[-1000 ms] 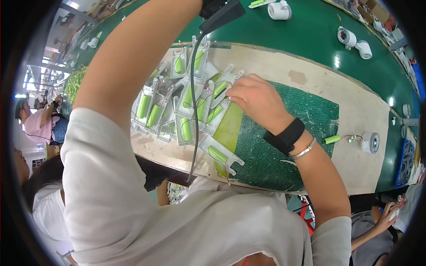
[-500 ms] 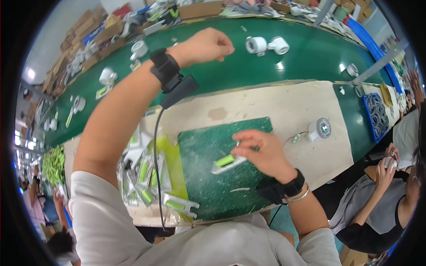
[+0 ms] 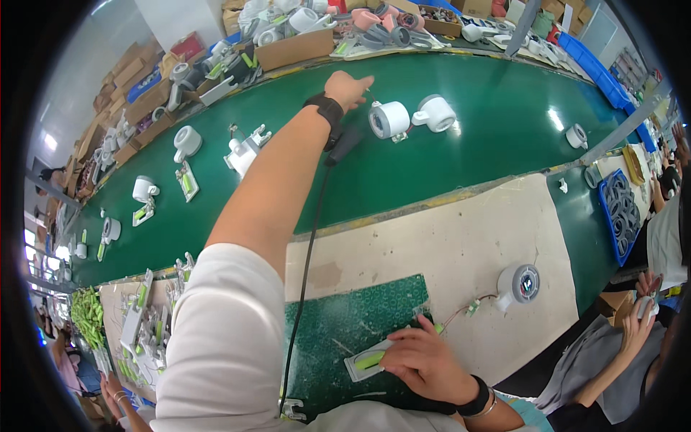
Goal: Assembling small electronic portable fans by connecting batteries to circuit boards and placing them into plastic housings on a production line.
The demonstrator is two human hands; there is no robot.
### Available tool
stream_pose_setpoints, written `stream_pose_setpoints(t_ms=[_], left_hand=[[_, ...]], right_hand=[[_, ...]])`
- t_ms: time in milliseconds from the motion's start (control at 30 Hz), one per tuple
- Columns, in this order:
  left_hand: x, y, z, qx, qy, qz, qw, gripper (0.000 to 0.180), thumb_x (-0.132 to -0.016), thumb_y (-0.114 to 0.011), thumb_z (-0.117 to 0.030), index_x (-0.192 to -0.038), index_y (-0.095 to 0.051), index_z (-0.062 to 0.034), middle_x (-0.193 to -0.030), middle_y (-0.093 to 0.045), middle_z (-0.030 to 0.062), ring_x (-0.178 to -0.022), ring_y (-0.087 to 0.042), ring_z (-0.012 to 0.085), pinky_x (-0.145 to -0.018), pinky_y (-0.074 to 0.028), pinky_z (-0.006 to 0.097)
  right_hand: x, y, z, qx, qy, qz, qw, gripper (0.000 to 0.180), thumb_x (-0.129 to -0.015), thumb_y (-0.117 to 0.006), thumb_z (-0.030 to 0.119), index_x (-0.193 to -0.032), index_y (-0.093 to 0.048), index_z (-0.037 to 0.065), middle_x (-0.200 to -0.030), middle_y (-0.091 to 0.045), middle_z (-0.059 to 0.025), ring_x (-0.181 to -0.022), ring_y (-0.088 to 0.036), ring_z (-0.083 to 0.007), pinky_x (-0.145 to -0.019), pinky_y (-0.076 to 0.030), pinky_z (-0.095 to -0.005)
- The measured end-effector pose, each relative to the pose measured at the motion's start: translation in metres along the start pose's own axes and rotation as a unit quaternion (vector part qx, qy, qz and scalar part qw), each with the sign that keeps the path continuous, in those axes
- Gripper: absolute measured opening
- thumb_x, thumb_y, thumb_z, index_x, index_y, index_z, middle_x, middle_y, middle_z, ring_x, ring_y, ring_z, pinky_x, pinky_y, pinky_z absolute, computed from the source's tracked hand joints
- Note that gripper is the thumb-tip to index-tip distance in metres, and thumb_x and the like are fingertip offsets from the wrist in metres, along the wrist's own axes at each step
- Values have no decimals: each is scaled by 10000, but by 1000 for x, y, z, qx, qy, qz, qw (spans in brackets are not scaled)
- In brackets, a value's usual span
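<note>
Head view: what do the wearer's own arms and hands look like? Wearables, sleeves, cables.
Left hand: bare; short off-white fabric sleeve, black wristband, dark elongated module with thin black cable. Right hand: bare; black wristband, thin silvery bracelet.

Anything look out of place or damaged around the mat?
Two oddities: the black cable hangs across the left part of the green mat, where it might snag, and the beige board has a brownish patch, darker than its surroundings. The right hand partly hides the white holder.
</note>
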State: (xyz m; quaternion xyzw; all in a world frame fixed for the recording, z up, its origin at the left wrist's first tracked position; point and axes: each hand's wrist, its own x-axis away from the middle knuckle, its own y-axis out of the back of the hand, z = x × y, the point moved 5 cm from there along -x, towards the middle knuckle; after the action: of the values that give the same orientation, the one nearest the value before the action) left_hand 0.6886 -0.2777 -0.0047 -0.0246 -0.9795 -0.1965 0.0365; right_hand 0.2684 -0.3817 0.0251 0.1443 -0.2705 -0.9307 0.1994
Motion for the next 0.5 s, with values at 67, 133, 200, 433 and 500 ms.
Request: stream_pose_setpoints(t_ms=[67,133,200,433,500], left_hand=[[0,-12,-1,25,5,33,999,201,-786,-580,-116,-870,-594,66,-791,-626,136,-632,-619,186,-531,-500,276],[11,-13,-16,150,-82,50,984,209,-779,-578,-45,-959,-559,60,-819,-618,114,-676,-613,168,-603,-504,266],[44,-4,-33,171,-85,113,975,232,-839,-541,-74,-1055,-505,4,-888,-596,66,-803,-583,140,-714,-466,259],[222,40,-91,82,-168,245,951,202,-846,-554,-76,-1030,-554,8,-836,-604,49,-774,-586,118,-702,-485,245],[262,42,-83,95,-105,264,954,198,-843,-560,-61,-1031,-553,3,-831,-609,43,-715,-594,109,-671,-489,233]], right_hand=[[3,0,-6,-21,-20,-4,1000,102,-758,-618,71,-847,-586,109,-777,-565,-24,-819,-528,-227,-926,-329,-462],[10,4,-6,-43,-42,-16,998,94,-762,-620,77,-843,-584,108,-779,-565,-27,-832,-531,-224,-933,-326,-463],[10,12,-5,-99,-62,-51,992,83,-756,-622,74,-823,-579,98,-766,-564,-44,-830,-536,-224,-933,-332,-458],[9,59,17,-137,-72,-171,973,40,-786,-576,60,-808,-557,32,-745,-560,-69,-674,-544,-161,-699,-453,-297],[-3,61,13,-169,-73,-214,959,73,-809,-567,66,-835,-558,-1,-727,-578,-44,-653,-514,-80,-560,-414,-216]])
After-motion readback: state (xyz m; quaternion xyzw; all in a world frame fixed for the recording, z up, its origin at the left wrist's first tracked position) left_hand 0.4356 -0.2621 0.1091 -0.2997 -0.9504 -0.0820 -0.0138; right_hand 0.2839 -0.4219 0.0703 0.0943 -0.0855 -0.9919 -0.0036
